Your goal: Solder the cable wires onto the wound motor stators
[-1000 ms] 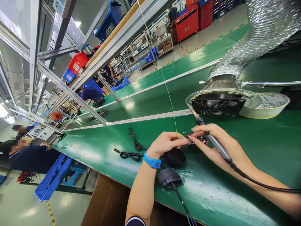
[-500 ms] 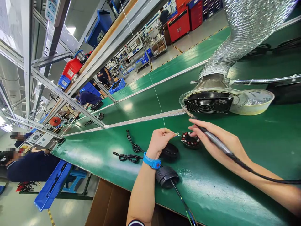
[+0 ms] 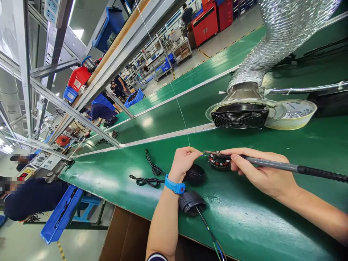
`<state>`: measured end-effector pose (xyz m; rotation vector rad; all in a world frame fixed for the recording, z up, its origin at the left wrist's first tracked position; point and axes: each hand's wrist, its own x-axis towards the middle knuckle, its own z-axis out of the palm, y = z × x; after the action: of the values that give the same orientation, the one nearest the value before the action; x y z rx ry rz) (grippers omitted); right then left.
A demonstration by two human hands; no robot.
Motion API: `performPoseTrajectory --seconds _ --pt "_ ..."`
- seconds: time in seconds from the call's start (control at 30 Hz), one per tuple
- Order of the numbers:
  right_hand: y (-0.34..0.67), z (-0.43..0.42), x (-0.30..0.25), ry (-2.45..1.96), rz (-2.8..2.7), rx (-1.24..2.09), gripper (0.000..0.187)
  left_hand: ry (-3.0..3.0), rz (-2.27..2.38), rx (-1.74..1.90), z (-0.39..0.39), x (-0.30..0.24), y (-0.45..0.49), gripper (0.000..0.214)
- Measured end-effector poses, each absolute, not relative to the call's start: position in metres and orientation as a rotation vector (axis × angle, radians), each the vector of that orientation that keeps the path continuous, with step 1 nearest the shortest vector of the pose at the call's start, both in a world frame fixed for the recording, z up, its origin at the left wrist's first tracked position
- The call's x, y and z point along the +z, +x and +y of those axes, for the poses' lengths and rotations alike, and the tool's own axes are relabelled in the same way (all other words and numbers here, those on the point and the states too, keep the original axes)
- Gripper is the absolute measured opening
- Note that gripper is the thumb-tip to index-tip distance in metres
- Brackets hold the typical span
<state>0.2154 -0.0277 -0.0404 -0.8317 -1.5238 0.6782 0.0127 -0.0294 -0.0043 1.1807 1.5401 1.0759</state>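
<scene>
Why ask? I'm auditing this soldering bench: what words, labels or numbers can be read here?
No text is legible.
Grey slim soldering iron handle: printed lettering, too blurred to read.
Red plastic container on the shelf: white label, too small to read.
Pale-blue wall-mounted socket strip: no readable marks.

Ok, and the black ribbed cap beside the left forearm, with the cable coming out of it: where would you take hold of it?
Probably around the ribbed rim of the black cap, coming down from above on the side away from the left forearm. It appears to rest on the green bench mat with its rim exposed, and the cable leaves toward the near edge, so that side is best left free.
</scene>
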Motion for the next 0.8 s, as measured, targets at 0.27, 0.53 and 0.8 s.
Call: performPoseTrajectory --seconds 0.27,0.53,0.8 --pt "0.2124 -0.0298 -0.0336 -0.934 -1.398 0.910 0.036 1.189 1.521 1.090 -0.0298 -0.0041 0.0124 0.015" --pt "0.2130 -0.0290 -0.0296 -0.950 -1.187 1.042 0.034 1.212 1.528 1.078 -0.0307 -0.0051 0.0110 0.014" --pt "0.2139 -0.0315 -0.0324 -0.988 -1.265 0.962 0.034 1.238 1.526 1.071 -0.0303 -0.0060 0.0100 0.015"
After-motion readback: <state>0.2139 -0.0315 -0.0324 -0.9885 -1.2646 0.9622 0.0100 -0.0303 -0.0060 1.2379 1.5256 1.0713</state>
